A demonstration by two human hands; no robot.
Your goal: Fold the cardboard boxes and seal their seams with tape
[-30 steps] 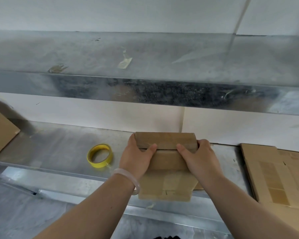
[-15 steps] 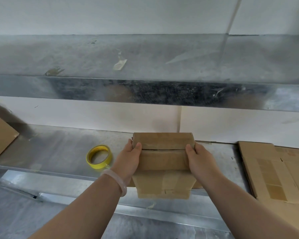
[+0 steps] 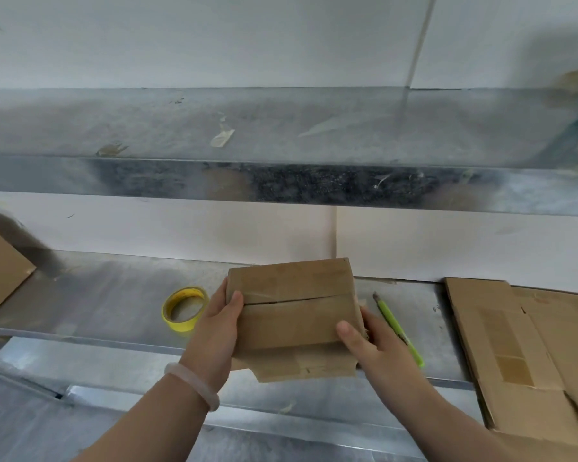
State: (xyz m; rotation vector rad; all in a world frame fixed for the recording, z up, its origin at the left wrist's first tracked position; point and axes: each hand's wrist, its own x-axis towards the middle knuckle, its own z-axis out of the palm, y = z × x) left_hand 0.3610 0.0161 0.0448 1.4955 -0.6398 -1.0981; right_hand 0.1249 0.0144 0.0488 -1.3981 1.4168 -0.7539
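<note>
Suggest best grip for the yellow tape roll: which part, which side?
Pinch the ring wall of the round yellow tape roll from above: it lies flat on the grey metal shelf, hole up, so a finger can drop inside with the thumb outside. Probably its right rim, nearest the left hand, which holds the brown cardboard box.

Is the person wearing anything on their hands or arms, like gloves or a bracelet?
No gloves and no sleeves show: both forearms are bare. The left hand has a smooth pale whitish round bangle on its wrist. The right hand and wrist wear nothing.
</note>
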